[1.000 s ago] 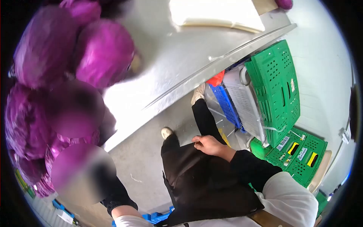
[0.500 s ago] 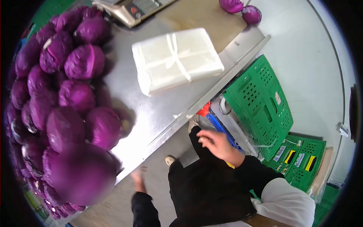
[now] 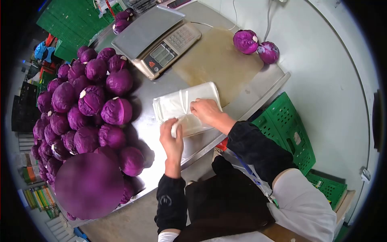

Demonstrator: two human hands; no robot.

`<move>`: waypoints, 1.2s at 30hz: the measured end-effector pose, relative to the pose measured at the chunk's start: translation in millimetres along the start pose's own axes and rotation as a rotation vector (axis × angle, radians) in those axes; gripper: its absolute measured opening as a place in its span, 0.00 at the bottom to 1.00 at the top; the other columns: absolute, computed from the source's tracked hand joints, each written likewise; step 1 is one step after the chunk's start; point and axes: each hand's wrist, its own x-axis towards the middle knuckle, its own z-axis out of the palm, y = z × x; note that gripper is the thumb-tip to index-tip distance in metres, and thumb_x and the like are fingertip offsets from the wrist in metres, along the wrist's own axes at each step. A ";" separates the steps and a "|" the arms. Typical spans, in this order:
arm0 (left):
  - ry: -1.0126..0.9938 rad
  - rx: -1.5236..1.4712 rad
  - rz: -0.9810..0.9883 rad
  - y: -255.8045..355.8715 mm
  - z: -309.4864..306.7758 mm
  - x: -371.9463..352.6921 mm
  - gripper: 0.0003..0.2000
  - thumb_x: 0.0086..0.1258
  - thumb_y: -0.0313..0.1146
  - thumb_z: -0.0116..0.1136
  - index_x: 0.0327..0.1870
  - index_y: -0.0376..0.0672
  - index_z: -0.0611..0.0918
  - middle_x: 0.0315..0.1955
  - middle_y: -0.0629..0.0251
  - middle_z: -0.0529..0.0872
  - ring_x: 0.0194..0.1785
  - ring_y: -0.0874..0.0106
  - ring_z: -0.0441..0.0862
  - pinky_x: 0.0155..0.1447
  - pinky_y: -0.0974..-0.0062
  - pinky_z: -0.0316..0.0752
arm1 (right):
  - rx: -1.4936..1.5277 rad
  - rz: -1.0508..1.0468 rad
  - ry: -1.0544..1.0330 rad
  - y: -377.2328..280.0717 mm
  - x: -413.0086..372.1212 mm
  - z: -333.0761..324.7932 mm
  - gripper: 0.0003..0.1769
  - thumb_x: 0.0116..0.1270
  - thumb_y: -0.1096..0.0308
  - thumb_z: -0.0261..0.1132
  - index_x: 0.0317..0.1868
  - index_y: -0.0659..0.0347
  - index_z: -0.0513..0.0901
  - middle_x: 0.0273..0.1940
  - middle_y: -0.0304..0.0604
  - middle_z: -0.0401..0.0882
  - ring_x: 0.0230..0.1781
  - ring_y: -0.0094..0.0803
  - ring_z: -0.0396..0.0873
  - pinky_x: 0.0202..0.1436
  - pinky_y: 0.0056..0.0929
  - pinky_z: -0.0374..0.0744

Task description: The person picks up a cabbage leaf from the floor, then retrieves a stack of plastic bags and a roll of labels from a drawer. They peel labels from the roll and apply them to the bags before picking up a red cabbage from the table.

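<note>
A flat stack of clear-white plastic bags (image 3: 205, 94), tied with a white strip, lies on the metal table near its front edge. My left hand (image 3: 172, 139) is at the stack's near left corner, thumb and fingers curled round a bit of the white plastic. My right hand (image 3: 205, 111) rests over the middle of the stack, fingers pinched at the white tie. What exactly sits between the right fingertips is too small to tell.
Red cabbages (image 3: 92, 100) are heaped on the table's left. A scale (image 3: 171, 48) stands behind the stack. Two cabbages (image 3: 245, 41) lie at the back right. Green crates (image 3: 286, 129) stand beside the table on the right.
Both my hands have come up from below the table edge onto the bag stack. The view has shifted, so the whole scale now shows and the stack appears lower.
</note>
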 end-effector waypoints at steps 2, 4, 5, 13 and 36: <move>-0.001 0.021 -0.043 -18.6 13.7 21.1 0.10 0.56 0.21 0.60 0.39 0.37 0.81 0.39 0.56 0.81 0.47 0.59 0.76 0.54 0.67 0.70 | 0.073 -0.030 0.004 6.4 0.3 -3.8 0.09 0.61 0.68 0.59 0.41 0.61 0.79 0.33 0.48 0.78 0.34 0.44 0.79 0.37 0.39 0.76; -0.134 0.216 -0.005 -36.8 22.0 30.1 0.08 0.56 0.24 0.61 0.37 0.39 0.82 0.42 0.59 0.80 0.50 0.60 0.73 0.56 0.67 0.68 | 0.140 -0.063 -0.001 6.7 2.2 -12.3 0.09 0.63 0.67 0.59 0.39 0.63 0.78 0.30 0.47 0.77 0.31 0.41 0.80 0.34 0.37 0.76; -0.130 0.220 -0.011 -41.5 24.1 28.7 0.08 0.56 0.24 0.61 0.37 0.39 0.82 0.42 0.59 0.80 0.50 0.60 0.73 0.56 0.67 0.68 | 0.420 0.099 -0.236 3.4 3.2 -18.7 0.10 0.65 0.65 0.59 0.37 0.65 0.77 0.28 0.44 0.75 0.29 0.35 0.78 0.30 0.33 0.75; -0.169 0.119 -0.022 -53.4 23.5 23.6 0.04 0.54 0.28 0.64 0.30 0.45 0.85 0.46 0.64 0.77 0.54 0.61 0.67 0.59 0.66 0.63 | 0.918 0.193 -0.166 1.2 -1.9 -61.0 0.12 0.66 0.63 0.59 0.39 0.65 0.79 0.24 0.36 0.75 0.20 0.22 0.72 0.24 0.23 0.71; -0.235 -0.096 -0.133 -62.3 20.5 27.1 0.04 0.53 0.27 0.61 0.29 0.40 0.79 0.50 0.63 0.76 0.56 0.61 0.64 0.63 0.66 0.59 | -0.120 -0.136 0.169 33.1 -24.0 -103.3 0.07 0.60 0.64 0.61 0.34 0.57 0.76 0.33 0.42 0.76 0.30 0.42 0.78 0.30 0.39 0.75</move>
